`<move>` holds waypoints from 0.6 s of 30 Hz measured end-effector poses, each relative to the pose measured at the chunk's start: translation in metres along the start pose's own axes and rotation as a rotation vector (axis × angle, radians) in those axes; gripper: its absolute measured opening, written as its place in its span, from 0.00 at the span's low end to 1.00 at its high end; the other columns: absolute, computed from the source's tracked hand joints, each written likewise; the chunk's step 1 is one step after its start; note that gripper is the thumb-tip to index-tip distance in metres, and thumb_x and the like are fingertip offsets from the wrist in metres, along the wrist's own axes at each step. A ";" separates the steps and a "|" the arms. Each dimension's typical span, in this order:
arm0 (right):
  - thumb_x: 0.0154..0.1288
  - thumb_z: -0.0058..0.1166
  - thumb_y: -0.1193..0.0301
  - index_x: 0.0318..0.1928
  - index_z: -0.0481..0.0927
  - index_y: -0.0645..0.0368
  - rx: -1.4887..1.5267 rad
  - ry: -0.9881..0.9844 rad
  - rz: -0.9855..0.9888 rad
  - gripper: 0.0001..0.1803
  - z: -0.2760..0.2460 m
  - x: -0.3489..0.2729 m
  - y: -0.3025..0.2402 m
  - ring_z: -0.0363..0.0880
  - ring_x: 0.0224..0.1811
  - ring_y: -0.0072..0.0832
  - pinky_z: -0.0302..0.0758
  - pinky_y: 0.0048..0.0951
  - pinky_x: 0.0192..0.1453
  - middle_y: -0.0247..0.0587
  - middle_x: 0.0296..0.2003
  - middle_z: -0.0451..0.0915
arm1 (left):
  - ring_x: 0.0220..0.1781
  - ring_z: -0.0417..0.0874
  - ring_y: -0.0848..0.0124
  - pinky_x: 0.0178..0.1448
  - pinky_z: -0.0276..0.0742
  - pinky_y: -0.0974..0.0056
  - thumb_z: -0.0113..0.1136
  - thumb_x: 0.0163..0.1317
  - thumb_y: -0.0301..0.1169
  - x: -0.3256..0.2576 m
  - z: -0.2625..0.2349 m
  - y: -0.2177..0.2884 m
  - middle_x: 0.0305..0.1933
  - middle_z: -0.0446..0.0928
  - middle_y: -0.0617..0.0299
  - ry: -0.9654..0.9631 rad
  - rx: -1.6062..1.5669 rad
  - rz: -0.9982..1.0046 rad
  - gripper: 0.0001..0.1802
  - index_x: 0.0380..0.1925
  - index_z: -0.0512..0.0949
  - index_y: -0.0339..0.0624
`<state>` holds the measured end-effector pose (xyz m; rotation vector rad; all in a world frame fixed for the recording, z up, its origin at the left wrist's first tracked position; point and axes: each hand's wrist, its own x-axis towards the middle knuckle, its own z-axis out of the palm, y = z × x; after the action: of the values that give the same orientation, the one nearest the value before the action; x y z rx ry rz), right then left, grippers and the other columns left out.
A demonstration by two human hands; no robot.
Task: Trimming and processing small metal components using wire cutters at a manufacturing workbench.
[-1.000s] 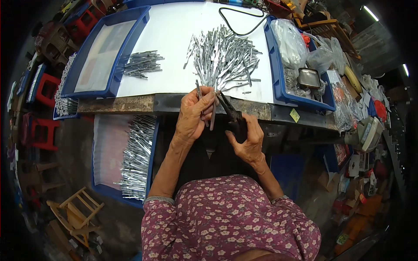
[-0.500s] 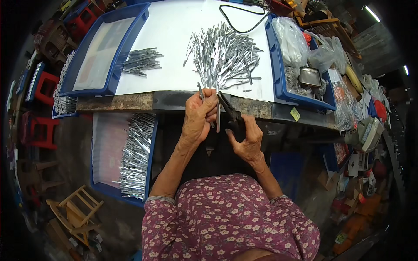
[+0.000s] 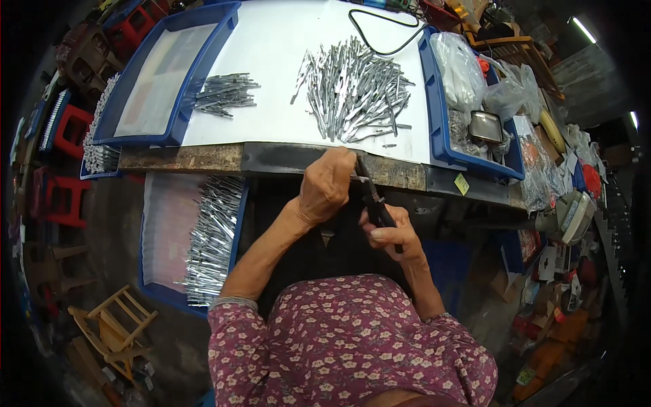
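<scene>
My left hand (image 3: pixel 327 186) is closed around a small grey metal piece (image 3: pixel 361 179) at the table's front edge. Black pliers (image 3: pixel 373 200) are gripped in my right hand (image 3: pixel 393 234), and their jaws meet that piece just right of my left fingers. Beyond my hands, a big heap of grey metal pieces (image 3: pixel 356 91) lies on the white table top (image 3: pixel 285 47). A smaller bundle of the same pieces (image 3: pixel 224 91) lies to the left of it.
A blue tray (image 3: pixel 156 78) sits at the table's left. Below the table edge a lower blue tray (image 3: pixel 203 234) holds a row of finished metal pieces. A blue bin (image 3: pixel 468 115) with plastic bags stands to the right. A black cable (image 3: pixel 383 34) loops at the back.
My left hand has moved right and slightly down to the table edge, bringing the metal piece to the pliers' jaws. My right hand has stayed almost in place.
</scene>
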<state>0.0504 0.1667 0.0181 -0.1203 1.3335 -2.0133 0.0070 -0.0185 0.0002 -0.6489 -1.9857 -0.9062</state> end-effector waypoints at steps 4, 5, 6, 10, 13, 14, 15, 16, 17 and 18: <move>0.49 0.57 0.70 0.38 0.72 0.67 0.129 -0.078 0.085 0.17 -0.010 -0.001 0.004 0.59 0.20 0.14 0.55 0.18 0.21 0.29 0.20 0.64 | 0.32 0.76 0.56 0.34 0.75 0.61 0.50 0.44 0.16 -0.001 0.001 -0.008 0.33 0.71 0.48 -0.109 0.054 0.132 0.13 0.33 0.67 0.33; 0.50 0.57 0.69 0.39 0.72 0.67 0.231 -0.105 0.092 0.18 -0.009 0.000 0.007 0.59 0.20 0.15 0.55 0.18 0.22 0.29 0.21 0.65 | 0.31 0.76 0.55 0.34 0.74 0.60 0.51 0.45 0.16 -0.003 0.004 -0.010 0.33 0.72 0.49 -0.086 0.029 0.057 0.14 0.35 0.68 0.33; 0.51 0.56 0.68 0.40 0.71 0.67 0.334 -0.132 0.099 0.19 -0.008 0.002 0.009 0.60 0.21 0.15 0.56 0.18 0.23 0.30 0.22 0.66 | 0.30 0.77 0.54 0.34 0.74 0.59 0.51 0.45 0.16 -0.005 0.006 -0.011 0.32 0.73 0.50 -0.063 0.004 -0.018 0.15 0.37 0.69 0.33; 0.52 0.55 0.67 0.41 0.71 0.67 0.178 0.003 0.059 0.19 -0.008 0.006 0.016 0.62 0.22 0.16 0.59 0.19 0.25 0.33 0.26 0.69 | 0.24 0.75 0.56 0.29 0.69 0.60 0.48 0.54 0.20 0.012 -0.003 -0.010 0.24 0.72 0.53 -0.085 0.065 -0.523 0.04 0.31 0.68 0.36; 0.52 0.55 0.67 0.41 0.71 0.66 0.134 0.019 0.054 0.18 -0.010 0.004 0.020 0.62 0.22 0.16 0.60 0.19 0.25 0.33 0.26 0.70 | 0.21 0.73 0.59 0.27 0.67 0.62 0.46 0.61 0.28 0.018 -0.003 -0.049 0.19 0.71 0.53 -0.028 0.006 -0.609 0.05 0.32 0.67 0.37; 0.52 0.55 0.67 0.41 0.71 0.66 0.136 0.016 0.052 0.18 -0.011 0.004 0.023 0.62 0.22 0.16 0.60 0.19 0.25 0.33 0.26 0.70 | 0.21 0.73 0.59 0.27 0.67 0.62 0.46 0.61 0.28 0.018 -0.002 -0.061 0.19 0.71 0.53 -0.029 0.009 -0.607 0.05 0.32 0.67 0.37; 0.52 0.55 0.66 0.42 0.71 0.67 0.107 0.013 0.061 0.20 -0.013 0.005 0.026 0.63 0.23 0.17 0.60 0.20 0.25 0.33 0.27 0.70 | 0.22 0.75 0.57 0.28 0.68 0.61 0.45 0.62 0.29 0.018 -0.001 -0.072 0.19 0.72 0.52 -0.084 -0.005 -0.700 0.06 0.33 0.67 0.37; 0.52 0.55 0.65 0.43 0.70 0.68 0.077 0.009 0.070 0.22 -0.013 0.005 0.028 0.64 0.24 0.17 0.61 0.21 0.25 0.34 0.28 0.70 | 0.23 0.76 0.55 0.29 0.69 0.60 0.45 0.62 0.31 0.019 0.001 -0.079 0.20 0.73 0.50 -0.138 -0.017 -0.794 0.07 0.34 0.66 0.37; 0.52 0.55 0.65 0.43 0.70 0.68 0.077 0.007 0.068 0.22 -0.012 0.005 0.030 0.64 0.24 0.17 0.61 0.21 0.25 0.34 0.28 0.70 | 0.23 0.76 0.55 0.29 0.69 0.60 0.45 0.62 0.31 0.019 0.005 -0.084 0.20 0.73 0.50 -0.137 -0.015 -0.792 0.07 0.34 0.66 0.37; 0.52 0.55 0.65 0.43 0.70 0.68 0.059 0.004 0.072 0.22 -0.010 0.006 0.032 0.64 0.23 0.17 0.61 0.21 0.25 0.34 0.28 0.70 | 0.26 0.77 0.53 0.30 0.70 0.58 0.46 0.62 0.32 0.019 0.010 -0.087 0.21 0.74 0.49 -0.192 0.142 -0.749 0.09 0.35 0.66 0.37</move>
<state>0.0576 0.1635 -0.0149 -0.0405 1.2619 -1.9908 -0.0700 -0.0615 -0.0183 0.1265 -2.4892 -1.1402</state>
